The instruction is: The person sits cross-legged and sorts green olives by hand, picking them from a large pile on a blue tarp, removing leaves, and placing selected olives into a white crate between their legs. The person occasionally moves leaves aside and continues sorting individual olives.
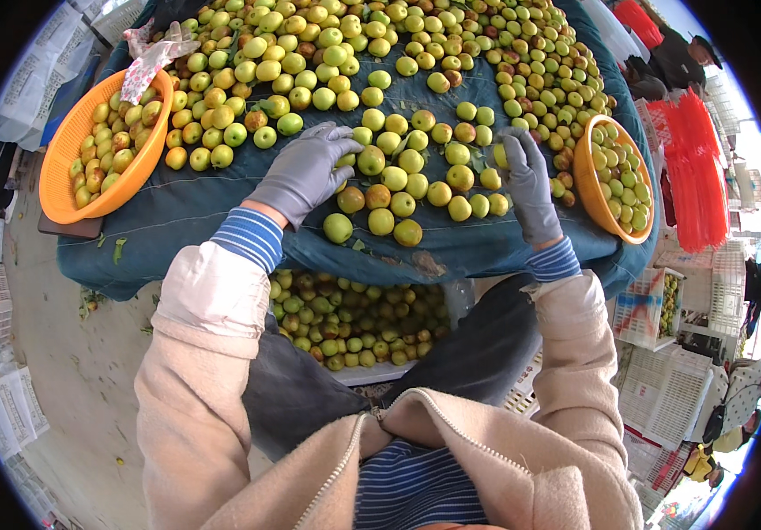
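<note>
Many green-yellow jujube-like fruits (394, 178), some with brown patches, lie loose on a table covered in dark teal cloth (221, 199). My left hand (309, 169), in a grey glove, reaches into the near group with its fingers curled around a fruit; the fingertips partly hide it. My right hand (527, 182), gloved alike, is at the right side of this group and holds a green fruit (500, 156) between thumb and fingers. An orange plastic basket (56, 179) of browner fruits stands at the left; another orange basket (582, 175) of greener ones stands at the right.
A patterned glove (149, 66) hangs over the left basket's rim. Below the table's front edge, between the knees, is a container of fruits (360, 331). White plastic crates (665, 391) and red netting (692, 172) are at the right, with a person (678, 59) farther up.
</note>
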The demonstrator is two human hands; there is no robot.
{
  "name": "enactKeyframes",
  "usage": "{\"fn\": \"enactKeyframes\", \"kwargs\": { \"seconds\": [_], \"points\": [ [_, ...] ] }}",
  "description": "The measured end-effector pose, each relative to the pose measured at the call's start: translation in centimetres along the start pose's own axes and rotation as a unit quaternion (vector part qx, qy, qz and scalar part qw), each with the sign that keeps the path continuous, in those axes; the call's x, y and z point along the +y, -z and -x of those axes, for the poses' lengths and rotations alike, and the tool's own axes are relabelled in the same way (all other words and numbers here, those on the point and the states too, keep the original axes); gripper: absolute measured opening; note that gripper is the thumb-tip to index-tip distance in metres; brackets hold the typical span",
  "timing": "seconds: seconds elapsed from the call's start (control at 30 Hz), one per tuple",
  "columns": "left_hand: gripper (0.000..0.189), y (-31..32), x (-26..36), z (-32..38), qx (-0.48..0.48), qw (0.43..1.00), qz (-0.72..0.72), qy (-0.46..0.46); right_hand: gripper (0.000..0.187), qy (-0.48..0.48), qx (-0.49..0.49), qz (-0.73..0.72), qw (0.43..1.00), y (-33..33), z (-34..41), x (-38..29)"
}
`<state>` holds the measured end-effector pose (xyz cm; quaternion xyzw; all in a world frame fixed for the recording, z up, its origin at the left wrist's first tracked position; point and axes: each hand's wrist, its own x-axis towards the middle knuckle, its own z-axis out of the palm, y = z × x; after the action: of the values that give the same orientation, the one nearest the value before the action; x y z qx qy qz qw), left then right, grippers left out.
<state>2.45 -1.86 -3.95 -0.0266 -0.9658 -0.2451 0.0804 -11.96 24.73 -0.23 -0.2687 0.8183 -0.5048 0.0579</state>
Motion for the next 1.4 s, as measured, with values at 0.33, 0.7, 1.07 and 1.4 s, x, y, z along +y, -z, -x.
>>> {"fn": "enactKeyframes", "kwargs": {
  "seconds": [0.33, 0.7, 1.07, 1.4],
  "points": [
    [0.036, -0.2, -0.2, 0.0, 0.004, 1.000, -0.002, -0.005, 0.015, -0.045, -0.094, 0.019, 0.994, -0.5, 3.4, -1.4],
    [0.036, -0.1, -0.2, 0.1, 0.005, 1.000, 0.000, -0.011, 0.047, -0.025, -0.194, 0.129, 0.972, -0.4, 4.4, -1.4],
    [0.035, 0.2, 0.0, 0.0, 0.009, 1.000, 0.014, -0.013, 0.041, -0.179, -0.083, -0.478, 0.856, 4.1, 5.8, 0.6],
    [0.033, 0.0, -0.2, 0.0, 0.005, 1.000, 0.012, -0.002, 0.046, -0.213, -0.108, -0.676, 0.697, 6.1, 6.0, 2.0]
  ]
}}
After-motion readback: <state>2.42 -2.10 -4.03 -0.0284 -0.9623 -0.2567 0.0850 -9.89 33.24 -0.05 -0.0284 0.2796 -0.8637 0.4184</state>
